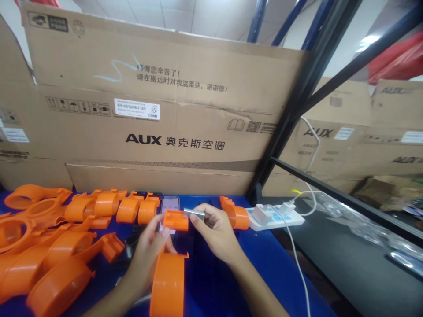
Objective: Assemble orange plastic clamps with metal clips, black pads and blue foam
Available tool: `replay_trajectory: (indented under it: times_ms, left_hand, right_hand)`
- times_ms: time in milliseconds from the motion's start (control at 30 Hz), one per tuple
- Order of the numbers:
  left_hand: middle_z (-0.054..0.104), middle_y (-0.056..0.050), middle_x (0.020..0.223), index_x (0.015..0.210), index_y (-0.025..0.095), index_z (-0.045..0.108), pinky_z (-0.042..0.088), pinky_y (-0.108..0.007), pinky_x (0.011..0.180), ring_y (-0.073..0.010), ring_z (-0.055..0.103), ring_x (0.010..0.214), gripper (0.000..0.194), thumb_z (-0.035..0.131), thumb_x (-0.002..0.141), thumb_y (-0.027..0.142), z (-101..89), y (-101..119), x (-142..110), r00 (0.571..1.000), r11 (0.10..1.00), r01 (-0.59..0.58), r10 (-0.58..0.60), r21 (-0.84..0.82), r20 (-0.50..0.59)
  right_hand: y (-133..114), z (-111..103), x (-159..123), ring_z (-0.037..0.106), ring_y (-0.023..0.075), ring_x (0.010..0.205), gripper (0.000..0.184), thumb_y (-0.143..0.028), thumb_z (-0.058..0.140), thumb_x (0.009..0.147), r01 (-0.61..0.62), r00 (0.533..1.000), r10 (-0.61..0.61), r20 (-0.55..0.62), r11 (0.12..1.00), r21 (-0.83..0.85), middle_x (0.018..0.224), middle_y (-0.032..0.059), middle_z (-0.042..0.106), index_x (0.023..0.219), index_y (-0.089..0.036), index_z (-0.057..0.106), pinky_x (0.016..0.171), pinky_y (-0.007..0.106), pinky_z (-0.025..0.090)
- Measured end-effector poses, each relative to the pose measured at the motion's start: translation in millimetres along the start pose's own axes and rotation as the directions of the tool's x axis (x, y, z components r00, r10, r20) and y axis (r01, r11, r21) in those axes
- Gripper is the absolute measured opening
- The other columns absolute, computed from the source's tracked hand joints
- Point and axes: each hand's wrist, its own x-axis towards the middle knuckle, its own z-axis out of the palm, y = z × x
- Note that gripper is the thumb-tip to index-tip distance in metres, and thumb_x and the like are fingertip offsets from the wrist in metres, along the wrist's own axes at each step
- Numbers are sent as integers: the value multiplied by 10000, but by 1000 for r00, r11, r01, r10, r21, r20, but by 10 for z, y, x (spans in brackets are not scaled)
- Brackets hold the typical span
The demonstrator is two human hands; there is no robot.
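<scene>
My left hand [149, 246] is closed round the upper end of an orange plastic part [168, 284], whose wide ring hangs below the fingers. Between the fingers and thumb of my right hand [216, 231] is a small silver metal piece [195, 214], ribbed along its top edge. Its left end meets the right end of the orange part's block-shaped top; whether it sits inside cannot be made out. A phone [170, 201] lies behind the hands, partly covered by them.
Several orange ring parts [61, 273] lie at the left, and another orange part [238, 215] stands right of my hands. A white power strip [277, 216] with plugs and cables lies on the blue surface [264, 259]. Cardboard boxes [185, 119] and a black metal frame [294, 105] rise behind.
</scene>
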Motion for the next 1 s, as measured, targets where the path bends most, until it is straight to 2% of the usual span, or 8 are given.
replay_trajectory:
  times_ms: [167,433,567,767,933,1000]
  left_hand:
    - [606,41,587,1207,196,570,448,-210,505,-116,504,470,479,681,875,524,-25,18,6,999,1000,-29,29,-1,27]
    - [591,27,559,1137,169,619,428,-216,486,-125,493,473,475,673,867,555,-25,36,11,1000,1000,-10,10,13,11]
    - [620,28,614,1164,195,600,450,-227,510,-128,517,490,493,703,844,556,-21,27,18,1000,1000,-3,3,-5,-15]
    - [561,39,543,1069,168,644,414,-208,492,-114,459,470,457,664,866,577,-49,81,47,999,996,-5,2,86,37]
    - [565,53,541,1134,175,613,406,-201,495,-118,472,478,478,696,849,549,-16,78,34,998,993,-16,24,117,-64]
    - [570,49,539,1111,176,625,421,-208,507,-122,478,484,462,697,846,548,2,64,16,997,992,-17,26,123,-71]
  right_hand:
    - [27,-34,25,454,133,650,280,-440,719,882,33,997,-33,-63,999,5,720,-21,538,824,-187,615,613,261,351]
    - [16,-30,-7,466,132,653,278,-445,711,899,31,999,-33,-29,998,-53,741,-9,560,853,-183,633,608,261,364]
    - [-19,-51,-18,495,139,673,282,-458,702,910,21,1000,-22,-14,998,-58,766,0,586,877,-183,644,629,266,394]
    - [-53,-96,-11,461,134,632,310,-487,693,910,14,1000,-12,17,991,-134,728,-11,561,849,-187,645,597,264,382]
    - [-112,-114,-15,428,124,593,338,-503,674,919,-1,997,20,79,974,-228,686,-23,526,801,-188,640,545,253,331]
    - [-122,-120,-15,453,130,611,326,-490,674,922,-4,995,26,92,973,-233,703,-16,544,811,-185,650,564,256,349]
